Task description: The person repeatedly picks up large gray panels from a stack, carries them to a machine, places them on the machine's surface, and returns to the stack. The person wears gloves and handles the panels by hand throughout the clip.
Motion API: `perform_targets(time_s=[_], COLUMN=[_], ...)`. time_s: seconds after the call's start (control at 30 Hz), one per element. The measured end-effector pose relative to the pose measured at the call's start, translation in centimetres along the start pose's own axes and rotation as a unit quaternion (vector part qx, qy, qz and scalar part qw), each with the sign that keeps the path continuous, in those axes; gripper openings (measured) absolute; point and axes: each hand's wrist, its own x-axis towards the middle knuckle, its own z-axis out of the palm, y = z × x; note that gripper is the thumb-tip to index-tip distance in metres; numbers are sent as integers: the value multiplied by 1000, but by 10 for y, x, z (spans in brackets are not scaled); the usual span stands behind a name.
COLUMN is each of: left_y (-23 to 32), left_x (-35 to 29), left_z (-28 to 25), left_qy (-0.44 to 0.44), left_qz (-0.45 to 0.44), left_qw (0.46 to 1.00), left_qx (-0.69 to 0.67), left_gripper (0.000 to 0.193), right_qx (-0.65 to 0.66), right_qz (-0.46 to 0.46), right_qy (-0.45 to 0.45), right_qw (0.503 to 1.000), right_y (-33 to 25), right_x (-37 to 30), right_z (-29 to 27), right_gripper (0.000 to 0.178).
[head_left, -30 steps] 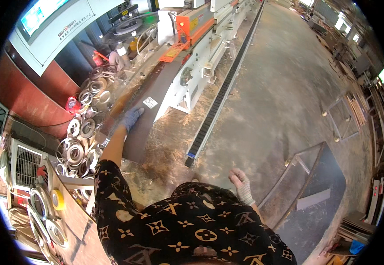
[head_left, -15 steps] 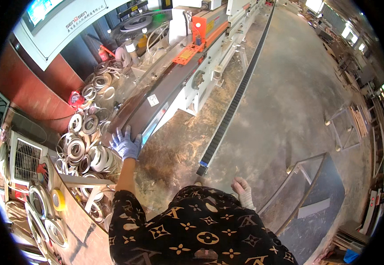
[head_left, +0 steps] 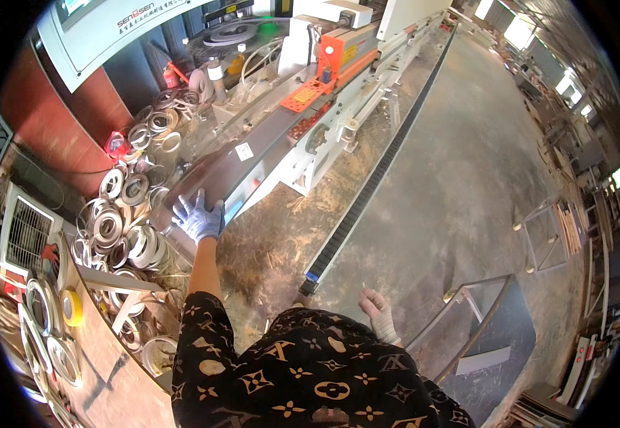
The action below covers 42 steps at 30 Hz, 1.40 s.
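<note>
Left hand (head_left: 199,217) now perhaps on panel (head_left: 217,171)

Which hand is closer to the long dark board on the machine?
Left. The left hand rests on the near end of the long dark board; the right hand hangs away over the floor.

This was a woodworking factory hall. A long edge-banding machine (head_left: 303,121) ran across a dusty concrete floor (head_left: 452,185), with sawdust (head_left: 267,235) strewn beside it. Left of the machine lay heaps of edge-tape rolls (head_left: 121,221); well to its right, stacked boards (head_left: 570,225) stood under bright windows (head_left: 520,28).
</note>
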Motion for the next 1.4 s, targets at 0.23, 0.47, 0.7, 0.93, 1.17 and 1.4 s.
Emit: perform_targets(time_s=[0.23, 0.47, 0.7, 0.93, 1.17, 1.4], left_y=[0, 5, 44, 137, 156, 149], left_x=[1, 3, 11, 8, 5, -178], left_z=[2, 1, 5, 3, 59, 85], left_qy=[-4, -14, -11, -24, 62, 90], left_qz=[-6, -16, -8, -27, 102, 340], left_qw=[1000, 999, 999, 993, 988, 923], left_qx=[8, 31, 47, 113, 102, -159], left_gripper=[69, 71, 70, 67, 78, 71], right_qx=[-12, -34, -25, -55, -122, -104], right_qz=[-37, -34, -39, -19, 137, 204], right_qy=[-5, -25, -4, 115, 410, 669], right_qw=[999, 999, 999, 992, 894, 707], right_y=[-3, 3, 0, 13, 79, 99], right_x=[1, 6, -3, -37, -111, -177], right_z=[-3, 0, 8, -12, -140, -322], right_gripper=[29, 29, 26, 34, 47, 86])
